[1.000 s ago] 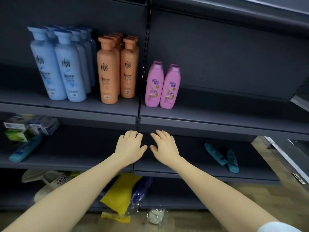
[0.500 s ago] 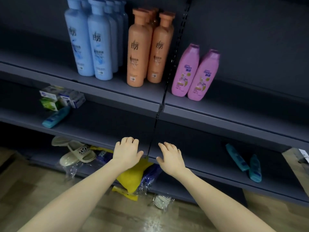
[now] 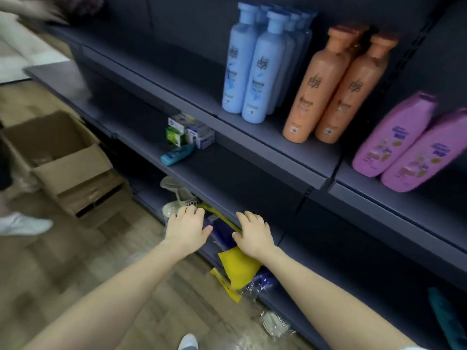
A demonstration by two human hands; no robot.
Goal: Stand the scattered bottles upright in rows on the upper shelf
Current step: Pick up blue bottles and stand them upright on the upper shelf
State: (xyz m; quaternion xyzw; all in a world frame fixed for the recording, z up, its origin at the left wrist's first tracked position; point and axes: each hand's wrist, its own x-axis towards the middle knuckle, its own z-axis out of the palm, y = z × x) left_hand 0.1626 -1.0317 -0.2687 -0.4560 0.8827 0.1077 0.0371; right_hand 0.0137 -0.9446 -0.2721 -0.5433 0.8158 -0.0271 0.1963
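Left hand (image 3: 187, 229): arm reached forward, palm down, fingers loosely spread, grasping nothing.
Right hand (image 3: 255, 234): just beside it, same pose, empty.
Teal bottle (image 3: 177, 154): lay flat on the middle shelf, above the left hand.
Blue bottles (image 3: 252, 72), orange bottles (image 3: 328, 89), pink bottles (image 3: 404, 142): upright on the upper shelf (image 3: 177, 79), upper right, well above both hands.

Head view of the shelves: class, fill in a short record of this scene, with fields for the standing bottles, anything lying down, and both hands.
Upper shelf: blue bottles, orange bottles and pink bottles, all standing in rows
Middle shelf: one teal bottle lying on its side, beside small boxes
Left hand: open, holds nothing
Right hand: open, holds nothing
Floor: open cardboard box at left
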